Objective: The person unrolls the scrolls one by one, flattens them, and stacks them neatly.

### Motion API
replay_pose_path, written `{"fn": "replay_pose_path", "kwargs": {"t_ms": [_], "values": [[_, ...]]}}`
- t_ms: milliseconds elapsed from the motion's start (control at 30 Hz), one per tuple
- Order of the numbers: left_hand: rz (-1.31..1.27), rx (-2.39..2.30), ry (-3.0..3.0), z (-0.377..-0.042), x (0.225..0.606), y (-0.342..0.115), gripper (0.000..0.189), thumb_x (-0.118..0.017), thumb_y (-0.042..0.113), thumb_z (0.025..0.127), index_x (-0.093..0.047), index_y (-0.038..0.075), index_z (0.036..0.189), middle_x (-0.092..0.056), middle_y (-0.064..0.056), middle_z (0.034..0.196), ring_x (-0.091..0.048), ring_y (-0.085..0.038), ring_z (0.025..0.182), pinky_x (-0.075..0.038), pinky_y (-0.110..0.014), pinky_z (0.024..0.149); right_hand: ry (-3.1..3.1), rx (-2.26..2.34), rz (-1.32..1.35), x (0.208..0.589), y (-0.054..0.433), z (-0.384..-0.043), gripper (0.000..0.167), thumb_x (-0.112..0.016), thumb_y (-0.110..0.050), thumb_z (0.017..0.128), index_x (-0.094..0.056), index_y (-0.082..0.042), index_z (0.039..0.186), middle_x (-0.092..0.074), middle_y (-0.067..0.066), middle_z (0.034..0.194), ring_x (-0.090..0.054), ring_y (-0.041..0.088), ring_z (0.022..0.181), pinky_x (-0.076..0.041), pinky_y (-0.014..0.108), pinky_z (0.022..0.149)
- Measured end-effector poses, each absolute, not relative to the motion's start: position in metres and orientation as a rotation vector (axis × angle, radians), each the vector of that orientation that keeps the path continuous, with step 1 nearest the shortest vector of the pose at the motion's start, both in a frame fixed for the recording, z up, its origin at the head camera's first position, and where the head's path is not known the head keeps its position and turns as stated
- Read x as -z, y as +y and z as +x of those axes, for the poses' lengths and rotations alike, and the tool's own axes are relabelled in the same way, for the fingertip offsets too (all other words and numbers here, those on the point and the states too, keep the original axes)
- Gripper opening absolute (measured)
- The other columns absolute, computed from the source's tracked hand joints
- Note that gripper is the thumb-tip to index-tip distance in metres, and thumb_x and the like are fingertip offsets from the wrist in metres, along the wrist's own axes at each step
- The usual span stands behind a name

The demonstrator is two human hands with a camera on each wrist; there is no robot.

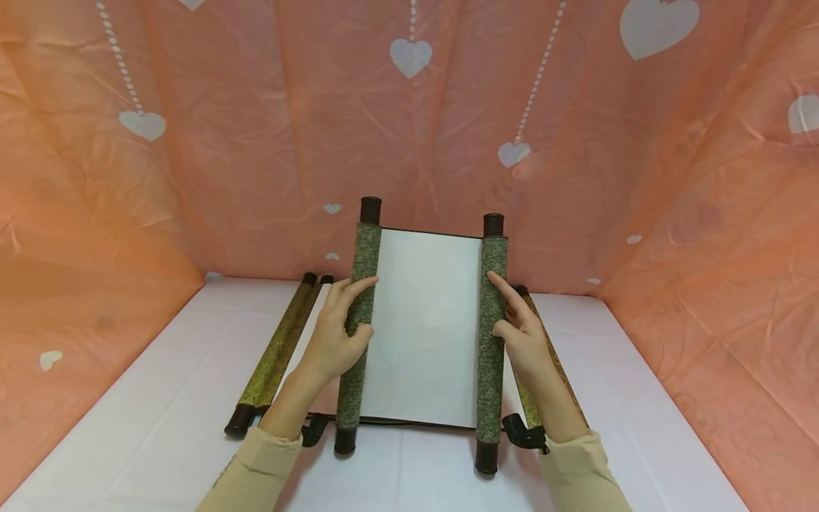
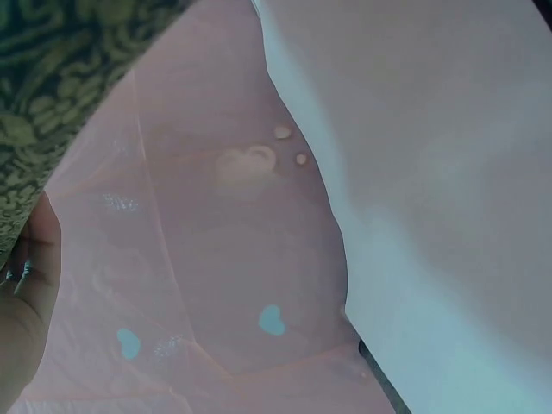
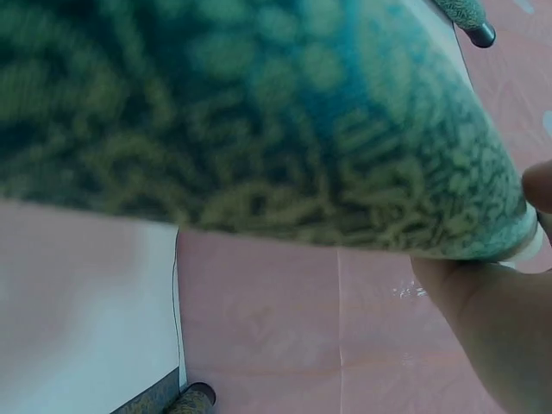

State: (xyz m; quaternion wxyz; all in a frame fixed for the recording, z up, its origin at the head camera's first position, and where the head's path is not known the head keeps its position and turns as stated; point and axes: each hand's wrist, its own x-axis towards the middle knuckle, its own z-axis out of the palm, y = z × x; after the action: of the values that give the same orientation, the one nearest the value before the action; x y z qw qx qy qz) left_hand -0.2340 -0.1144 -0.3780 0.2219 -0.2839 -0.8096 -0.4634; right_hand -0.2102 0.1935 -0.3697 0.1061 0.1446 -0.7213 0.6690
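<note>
A hanging scroll with dark green patterned rolls is partly unrolled, its white sheet (image 1: 425, 327) stretched between them. My left hand (image 1: 335, 334) grips the left roll (image 1: 367, 256) around its middle, thumb and fingers on either side. On the other side, the right roll (image 1: 491, 398) is in my right hand (image 1: 526, 338), index finger and thumb lying on its front. Both rolls end in dark brown knobs and stand tilted up over the table. In the left wrist view the patterned roll (image 2: 60, 78) fills a corner; in the right wrist view the roll (image 3: 345, 147) crosses the top.
Beneath lies a second, opened scroll with yellow-gold rolls, one at left (image 1: 275, 363) and one at right (image 1: 531, 398), partly covered by the green scroll and my arms. The table (image 1: 160, 427) has a white cover. A pink curtain with white hearts (image 1: 269, 178) surrounds it.
</note>
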Motion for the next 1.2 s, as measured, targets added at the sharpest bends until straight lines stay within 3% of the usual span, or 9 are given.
{"fn": "replay_pose_path", "kwargs": {"t_ms": [267, 433, 567, 800, 867, 1000, 1067, 1133, 1200], "values": [[-0.75, 1.186, -2.246, -0.236, 0.378, -0.112, 0.065, -0.077, 0.007, 0.093, -0.052, 0.017, 0.152, -0.044, -0.022, 0.144, -0.044, -0.045, 0.137, -0.045, -0.064, 0.1, -2.197, -1.764, 0.492, 0.376, 0.195, -0.215, 0.082, -0.071, 0.006, 0.094, -0.036, -0.02, 0.164, -0.022, 0.004, 0.171, -0.006, 0.02, 0.16, -0.01, 0.052, 0.127], [-0.714, 1.125, -2.251, -0.237, 0.377, -0.112, 0.071, -0.08, 0.009, 0.092, -0.05, 0.021, 0.155, -0.046, -0.022, 0.145, -0.051, -0.046, 0.131, -0.053, -0.056, 0.084, -2.227, -1.695, 0.482, 0.376, 0.196, -0.216, 0.087, -0.071, 0.003, 0.095, -0.031, -0.028, 0.165, -0.015, 0.0, 0.172, -0.005, 0.021, 0.16, -0.014, 0.055, 0.126], [-0.684, 1.081, -2.244, -0.236, 0.376, -0.114, 0.073, -0.077, 0.011, 0.093, -0.046, 0.026, 0.158, -0.052, -0.016, 0.145, -0.059, -0.037, 0.114, -0.046, -0.042, 0.065, -2.223, -1.742, 0.465, 0.374, 0.199, -0.217, 0.092, -0.07, 0.002, 0.097, -0.022, -0.034, 0.167, -0.007, -0.001, 0.174, -0.003, 0.023, 0.16, -0.015, 0.06, 0.124], [-0.689, 1.125, -2.224, -0.238, 0.373, -0.122, 0.08, -0.075, 0.005, 0.091, -0.041, 0.025, 0.161, -0.052, -0.014, 0.15, -0.055, -0.029, 0.108, -0.05, -0.049, 0.087, -2.246, -1.727, 0.462, 0.368, 0.203, -0.214, 0.094, -0.067, 0.003, 0.098, -0.015, -0.03, 0.169, -0.007, 0.016, 0.173, -0.008, 0.036, 0.159, -0.017, 0.068, 0.12], [-0.698, 1.158, -2.219, -0.238, 0.371, -0.124, 0.082, -0.074, 0.002, 0.091, -0.04, 0.024, 0.162, -0.05, -0.015, 0.149, -0.052, -0.03, 0.109, -0.046, -0.042, 0.072, -2.235, -1.719, 0.46, 0.368, 0.204, -0.214, 0.094, -0.067, 0.004, 0.097, -0.016, -0.029, 0.169, -0.011, 0.017, 0.172, -0.014, 0.036, 0.157, -0.02, 0.067, 0.119], [-0.692, 1.192, -2.234, -0.237, 0.368, -0.129, 0.085, -0.073, -0.001, 0.09, -0.038, 0.023, 0.162, -0.047, -0.016, 0.147, -0.05, -0.03, 0.11, -0.047, -0.04, 0.072, -2.225, -1.687, 0.453, 0.37, 0.206, -0.214, 0.092, -0.063, 0.007, 0.096, -0.019, -0.028, 0.168, -0.014, 0.014, 0.172, -0.018, 0.037, 0.156, -0.023, 0.066, 0.118], [-0.69, 1.205, -2.249, -0.237, 0.367, -0.13, 0.084, -0.07, -0.002, 0.09, -0.037, 0.023, 0.163, -0.045, -0.016, 0.15, -0.05, -0.032, 0.116, -0.046, -0.042, 0.073, -2.233, -1.649, 0.446, 0.37, 0.208, -0.215, 0.092, -0.059, 0.01, 0.095, -0.02, -0.029, 0.168, -0.014, 0.011, 0.173, -0.017, 0.036, 0.156, -0.036, 0.058, 0.111], [-0.687, 1.223, -2.27, -0.237, 0.366, -0.132, 0.083, -0.067, -0.002, 0.092, -0.036, 0.025, 0.163, -0.043, -0.015, 0.153, -0.049, -0.033, 0.123, -0.044, -0.046, 0.078, -2.24, -1.627, 0.441, 0.369, 0.21, -0.215, 0.093, -0.055, 0.013, 0.093, -0.021, -0.03, 0.168, -0.013, 0.007, 0.173, -0.016, 0.035, 0.156, -0.049, 0.044, 0.09], [-0.689, 1.249, -2.286, -0.237, 0.365, -0.133, 0.081, -0.063, -0.003, 0.093, -0.035, 0.025, 0.164, -0.04, -0.016, 0.155, -0.046, -0.036, 0.132, -0.042, -0.051, 0.086, -2.242, -1.616, 0.43, 0.368, 0.212, -0.215, 0.094, -0.051, 0.015, 0.091, -0.022, -0.033, 0.167, -0.013, 0.002, 0.174, -0.015, 0.03, 0.157, -0.043, 0.034, 0.082]]}}
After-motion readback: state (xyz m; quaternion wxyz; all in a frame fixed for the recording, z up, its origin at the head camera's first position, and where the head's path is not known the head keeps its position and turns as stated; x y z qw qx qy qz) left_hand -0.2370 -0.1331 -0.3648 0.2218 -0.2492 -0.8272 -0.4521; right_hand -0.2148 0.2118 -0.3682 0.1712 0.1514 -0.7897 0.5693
